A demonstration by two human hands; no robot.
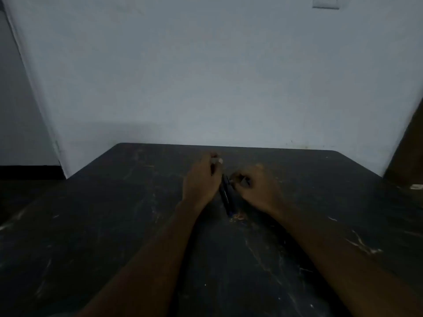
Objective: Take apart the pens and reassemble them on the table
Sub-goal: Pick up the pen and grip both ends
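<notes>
Left hand (201, 179): grip closed on a small grey part (215, 161).
Right hand (256, 188): fingers curled, contents unclear.
Pens (226, 193): dark, lying between both hands on surface (114, 225).

Plain dim room, likely home: scratched dark table (91, 225), bare pale wall (206, 76), wall switch (326, 2).

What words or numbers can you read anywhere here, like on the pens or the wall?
None can be read.
The dark pens on the black table between the left hand and right hand: too dim and blurred to show any print.
The white wall plate at the top edge: it bears a small mark, too blurred to read.
The plain wall: no writing.
</notes>
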